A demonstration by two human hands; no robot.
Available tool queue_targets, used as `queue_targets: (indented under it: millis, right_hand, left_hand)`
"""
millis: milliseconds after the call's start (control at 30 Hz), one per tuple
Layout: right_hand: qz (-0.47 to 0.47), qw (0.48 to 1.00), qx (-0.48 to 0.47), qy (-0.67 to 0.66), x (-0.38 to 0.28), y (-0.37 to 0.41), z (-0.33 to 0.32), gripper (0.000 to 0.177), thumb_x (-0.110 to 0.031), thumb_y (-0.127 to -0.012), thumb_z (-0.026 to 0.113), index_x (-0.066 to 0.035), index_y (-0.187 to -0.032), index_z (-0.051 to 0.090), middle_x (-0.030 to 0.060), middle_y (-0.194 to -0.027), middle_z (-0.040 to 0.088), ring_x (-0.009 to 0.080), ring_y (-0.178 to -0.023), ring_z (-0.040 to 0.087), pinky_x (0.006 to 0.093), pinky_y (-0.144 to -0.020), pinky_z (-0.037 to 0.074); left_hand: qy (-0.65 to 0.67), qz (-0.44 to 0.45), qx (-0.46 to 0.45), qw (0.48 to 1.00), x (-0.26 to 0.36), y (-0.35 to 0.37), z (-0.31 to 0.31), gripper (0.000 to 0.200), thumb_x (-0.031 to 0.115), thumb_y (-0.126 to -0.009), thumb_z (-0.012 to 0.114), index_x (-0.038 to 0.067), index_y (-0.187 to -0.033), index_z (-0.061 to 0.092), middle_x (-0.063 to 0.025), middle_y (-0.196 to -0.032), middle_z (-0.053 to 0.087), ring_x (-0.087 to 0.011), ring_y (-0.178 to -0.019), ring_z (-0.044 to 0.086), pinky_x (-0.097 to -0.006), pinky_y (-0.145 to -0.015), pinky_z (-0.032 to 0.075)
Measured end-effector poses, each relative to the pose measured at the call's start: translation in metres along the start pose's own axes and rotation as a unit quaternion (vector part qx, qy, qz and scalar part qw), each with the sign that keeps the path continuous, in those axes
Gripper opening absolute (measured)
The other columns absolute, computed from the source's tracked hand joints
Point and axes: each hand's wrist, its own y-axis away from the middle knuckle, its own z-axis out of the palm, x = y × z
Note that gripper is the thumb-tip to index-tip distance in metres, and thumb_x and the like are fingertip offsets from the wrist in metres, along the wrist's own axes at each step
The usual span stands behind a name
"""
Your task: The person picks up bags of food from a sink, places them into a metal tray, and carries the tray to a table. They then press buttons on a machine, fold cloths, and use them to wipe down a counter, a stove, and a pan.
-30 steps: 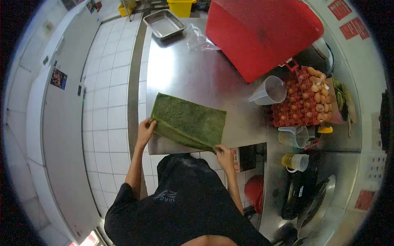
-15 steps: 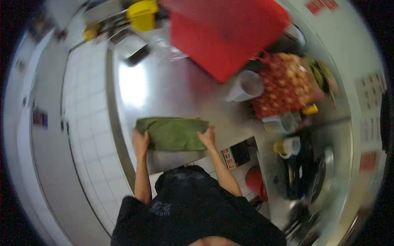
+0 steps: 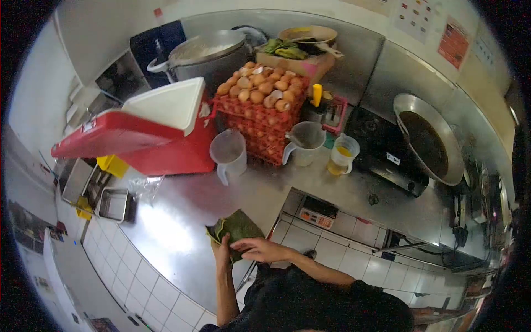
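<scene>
Green sheet (image 3: 244,222), folded, in hand

Head view. Green sheet: one, above the counter (image 3: 182,260) near its edge; now compact, formerly a wider rectangle stretched between both hands. Left hand (image 3: 222,252): fingers gripping its near left side. Right hand (image 3: 264,250): fingers extended, laid across it. Outlook: swung wallward; egg trays (image 3: 259,128) now central, formerly right; red box (image 3: 180,152) now left, formerly top.

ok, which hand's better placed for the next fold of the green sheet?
Probably the right hand: its fingers extend over the green sheet, seemingly free, while the left hand grips the sheet, thumb on top, and seems to steady it.
</scene>
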Motion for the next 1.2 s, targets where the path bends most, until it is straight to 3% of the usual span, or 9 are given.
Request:
queue_targets:
  millis: [267,467,733,767,900,933,967,1000,1200]
  right_hand:
    - [0.046,0.863,0.501,0.043,0.029,0.260,-0.164,0.025,-0.017,-0.089,0.058,-0.003,-0.110,0.056,0.0063,-0.102,0.062,0.0133,-0.093,0.059,0.0274,-0.080,0.047]
    - [0.114,0.687,0.716,0.055,0.047,0.437,-0.166,0.020,-0.019,-0.090,0.057,-0.004,-0.102,0.057,0.0051,-0.090,0.062,0.0142,-0.078,0.061,0.0271,-0.067,0.049]
    - [0.117,0.451,0.885,-0.005,0.141,0.523,-0.069,0.010,-0.014,-0.089,0.054,-0.007,-0.095,0.059,0.0048,-0.084,0.062,0.0114,-0.064,0.055,0.0251,-0.055,0.046]
    - [0.081,0.451,0.858,-0.231,0.167,0.547,-0.049,0.014,-0.021,-0.091,0.053,-0.009,-0.098,0.057,0.0052,-0.091,0.061,0.0113,-0.071,0.055,0.0256,-0.056,0.046]
    - [0.403,0.446,0.775,0.196,0.188,0.494,-0.034,0.016,-0.018,-0.086,0.059,-0.005,-0.094,0.056,0.0078,-0.095,0.061,0.0167,-0.085,0.058,0.0319,-0.063,0.049]
    - [0.230,0.390,0.884,-0.116,0.135,0.459,-0.059,0.016,-0.014,-0.081,0.061,-0.003,-0.093,0.057,0.0093,-0.094,0.062,0.0204,-0.081,0.059,0.0330,-0.064,0.048]
    - [0.363,0.434,0.813,0.137,0.189,0.464,-0.052,0.016,-0.010,-0.079,0.059,-0.003,-0.093,0.060,0.0133,-0.090,0.063,0.0242,-0.075,0.061,0.0329,-0.065,0.049]
    - [0.158,0.399,0.903,0.016,0.174,0.437,-0.076,0.016,-0.011,-0.079,0.056,-0.003,-0.091,0.062,0.0154,-0.085,0.064,0.0261,-0.072,0.062,0.0327,-0.066,0.050]
    - [0.405,0.508,0.758,0.057,0.124,0.432,-0.133,0.022,-0.020,-0.082,0.060,-0.006,-0.098,0.062,0.0138,-0.080,0.067,0.0268,-0.072,0.065,0.0368,-0.066,0.051]
  left_hand:
    - [-0.025,0.270,-0.028,0.962,0.190,-0.079,0.193,0.038,0.011,-0.081,0.061,0.003,-0.117,0.053,-0.0068,-0.106,0.059,-0.0183,-0.094,0.055,-0.0316,-0.083,0.044]
    - [-0.189,0.669,0.004,0.719,0.369,-0.273,0.333,0.050,0.012,-0.078,0.062,0.000,-0.124,0.048,-0.0148,-0.109,0.061,-0.0238,-0.099,0.058,-0.0332,-0.086,0.044]
    - [-0.525,0.582,-0.077,0.616,0.282,-0.562,0.478,0.042,0.029,-0.077,0.058,0.007,-0.112,0.055,-0.0222,-0.095,0.058,-0.0347,-0.085,0.059,-0.0417,-0.077,0.045]
    - [-0.591,0.524,-0.095,0.606,0.262,-0.543,0.473,0.041,0.029,-0.077,0.058,0.007,-0.112,0.055,-0.0222,-0.095,0.058,-0.0346,-0.085,0.059,-0.0417,-0.077,0.045]
    - [-0.628,0.456,-0.211,0.595,0.222,-0.539,0.487,0.040,0.028,-0.077,0.058,0.006,-0.110,0.055,-0.0220,-0.095,0.058,-0.0342,-0.086,0.059,-0.0418,-0.078,0.046]
    - [-0.623,0.452,-0.234,0.594,0.219,-0.540,0.496,0.040,0.028,-0.077,0.058,0.005,-0.110,0.055,-0.0220,-0.095,0.059,-0.0341,-0.086,0.059,-0.0418,-0.078,0.046]
    - [-0.619,0.447,-0.257,0.592,0.209,-0.536,0.514,0.040,0.028,-0.077,0.058,0.005,-0.110,0.055,-0.0219,-0.095,0.059,-0.0340,-0.087,0.059,-0.0419,-0.079,0.046]
    - [-0.619,0.441,-0.261,0.596,0.210,-0.525,0.515,0.040,0.028,-0.077,0.058,0.005,-0.109,0.055,-0.0219,-0.095,0.059,-0.0339,-0.087,0.059,-0.0419,-0.079,0.046]
    - [-0.521,0.474,-0.276,0.654,0.257,-0.323,0.502,0.039,0.027,-0.077,0.058,0.004,-0.107,0.055,-0.0216,-0.095,0.059,-0.0333,-0.088,0.059,-0.0420,-0.080,0.046]
